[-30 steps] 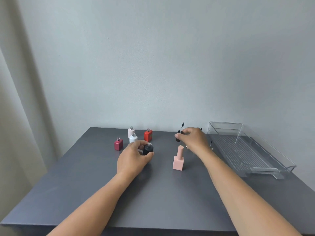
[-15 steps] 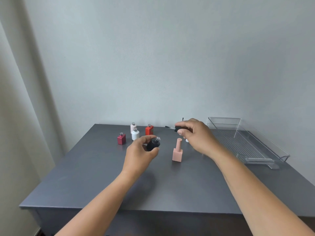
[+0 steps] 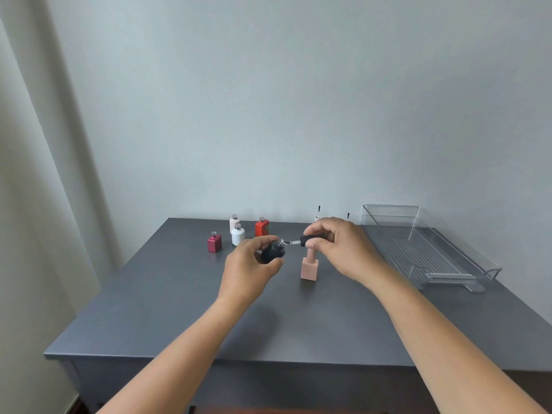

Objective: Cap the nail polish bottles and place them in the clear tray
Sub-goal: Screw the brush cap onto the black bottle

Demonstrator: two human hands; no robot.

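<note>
My left hand holds a black nail polish bottle tilted to the right above the table, its threaded neck bare. My right hand grips a black cap lying sideways, and its brush tip sits at the bottle's mouth. A capped pink bottle stands just below the two hands. Uncapped bottles stand at the back left: dark red, white, pale pink and orange-red. The clear tray lies empty at the right.
Two loose caps stand brush-up near the back edge, one white, one partly hidden behind my right hand. The grey table ends at a wall behind and a curtain to the left.
My left hand lifted the black bottle off the table and tilted it. My right hand brought the black cap over from the back, turned it sideways and set its brush to the bottle's neck.
</note>
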